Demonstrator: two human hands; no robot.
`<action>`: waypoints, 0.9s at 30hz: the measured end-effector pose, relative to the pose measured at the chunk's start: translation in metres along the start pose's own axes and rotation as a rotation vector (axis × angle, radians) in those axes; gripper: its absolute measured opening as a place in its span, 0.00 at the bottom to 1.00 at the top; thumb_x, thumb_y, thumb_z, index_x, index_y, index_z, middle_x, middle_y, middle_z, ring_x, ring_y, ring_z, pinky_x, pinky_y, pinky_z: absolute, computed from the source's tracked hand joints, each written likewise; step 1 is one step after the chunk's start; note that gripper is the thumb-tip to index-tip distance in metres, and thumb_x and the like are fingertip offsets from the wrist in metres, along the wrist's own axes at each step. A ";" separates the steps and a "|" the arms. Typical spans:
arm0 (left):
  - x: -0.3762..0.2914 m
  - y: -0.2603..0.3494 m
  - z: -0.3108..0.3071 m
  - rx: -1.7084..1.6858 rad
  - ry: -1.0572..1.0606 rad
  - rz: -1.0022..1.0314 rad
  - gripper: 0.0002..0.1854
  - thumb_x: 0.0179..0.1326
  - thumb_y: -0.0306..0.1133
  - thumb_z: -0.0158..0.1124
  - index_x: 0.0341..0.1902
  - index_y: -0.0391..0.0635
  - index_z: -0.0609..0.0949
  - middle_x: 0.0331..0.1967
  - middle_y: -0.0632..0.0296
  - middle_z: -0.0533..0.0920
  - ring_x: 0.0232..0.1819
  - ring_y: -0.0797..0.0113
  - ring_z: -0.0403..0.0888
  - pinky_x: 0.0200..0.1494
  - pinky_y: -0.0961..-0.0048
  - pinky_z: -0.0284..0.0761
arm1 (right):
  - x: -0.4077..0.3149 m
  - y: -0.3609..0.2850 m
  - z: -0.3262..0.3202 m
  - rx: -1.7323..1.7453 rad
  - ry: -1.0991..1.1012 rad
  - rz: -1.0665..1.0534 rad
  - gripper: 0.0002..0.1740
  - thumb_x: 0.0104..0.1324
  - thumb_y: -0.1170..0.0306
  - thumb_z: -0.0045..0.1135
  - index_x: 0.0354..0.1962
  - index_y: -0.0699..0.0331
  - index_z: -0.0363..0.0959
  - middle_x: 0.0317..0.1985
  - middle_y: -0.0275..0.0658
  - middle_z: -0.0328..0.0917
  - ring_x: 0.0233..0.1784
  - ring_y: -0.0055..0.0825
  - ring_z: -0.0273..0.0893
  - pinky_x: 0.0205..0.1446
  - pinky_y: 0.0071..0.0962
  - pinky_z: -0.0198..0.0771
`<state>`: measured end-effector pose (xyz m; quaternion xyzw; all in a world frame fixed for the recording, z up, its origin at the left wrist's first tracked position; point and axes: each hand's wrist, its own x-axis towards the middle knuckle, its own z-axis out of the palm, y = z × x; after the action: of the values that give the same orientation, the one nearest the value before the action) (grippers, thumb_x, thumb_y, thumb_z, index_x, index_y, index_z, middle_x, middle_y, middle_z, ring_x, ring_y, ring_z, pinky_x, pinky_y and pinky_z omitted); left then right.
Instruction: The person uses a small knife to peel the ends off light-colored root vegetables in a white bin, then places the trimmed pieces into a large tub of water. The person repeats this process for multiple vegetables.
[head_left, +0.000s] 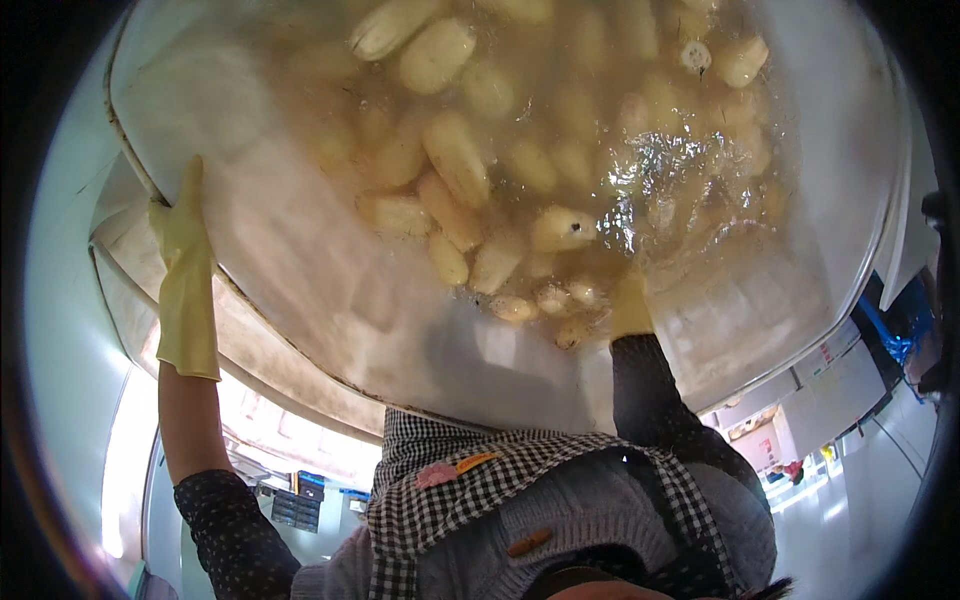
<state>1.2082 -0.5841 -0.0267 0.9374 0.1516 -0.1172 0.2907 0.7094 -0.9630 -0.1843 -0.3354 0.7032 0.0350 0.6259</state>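
Note:
A large white tub (247, 247) of murky brown water fills the upper part of the head view. In the water lie many peeled lotus root pieces (456, 159), some breaking the surface. My left hand (184, 217), in a yellow rubber glove, grips the tub's rim at the left, thumb inside. On the right, my right arm reaches down over the near wall. The cuff of its glove shows above the water, while my right hand (631, 296) is mostly hidden below the surface, beside several small pieces (553, 298). Whether it holds anything cannot be seen. Ripples and glints spread above it.
Another pale tub (127, 217) stands at the left, beneath the edge of this one. White boxes (840, 382) and blue plastic material (892, 337) are at the right. Dark crates (296, 510) stand on the floor behind me. My checked apron (427, 450) is close to the near rim.

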 end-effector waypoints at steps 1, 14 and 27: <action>0.001 0.000 0.000 -0.013 -0.006 -0.006 0.51 0.61 0.51 0.84 0.74 0.25 0.72 0.69 0.42 0.81 0.68 0.50 0.82 0.71 0.61 0.78 | 0.009 0.008 0.009 0.002 -0.014 0.051 0.32 0.83 0.59 0.59 0.76 0.67 0.67 0.70 0.44 0.77 0.68 0.33 0.79 0.70 0.38 0.77; -0.004 0.011 -0.001 0.049 0.038 0.019 0.52 0.60 0.54 0.83 0.75 0.25 0.72 0.69 0.41 0.81 0.70 0.49 0.80 0.72 0.60 0.76 | 0.011 0.025 0.108 0.179 -0.148 0.233 0.33 0.81 0.58 0.61 0.76 0.66 0.68 0.68 0.45 0.79 0.67 0.32 0.79 0.65 0.36 0.79; -0.035 0.111 0.014 0.049 0.039 -0.337 0.52 0.62 0.54 0.83 0.74 0.23 0.72 0.71 0.39 0.80 0.70 0.48 0.80 0.72 0.60 0.77 | -0.030 -0.118 0.273 0.586 -0.654 0.133 0.34 0.80 0.57 0.63 0.76 0.64 0.68 0.66 0.47 0.80 0.66 0.31 0.80 0.61 0.35 0.81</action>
<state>1.2131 -0.6867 0.0292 0.9076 0.3093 -0.1499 0.2412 1.0038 -0.9134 -0.1718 -0.0692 0.4686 -0.0213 0.8804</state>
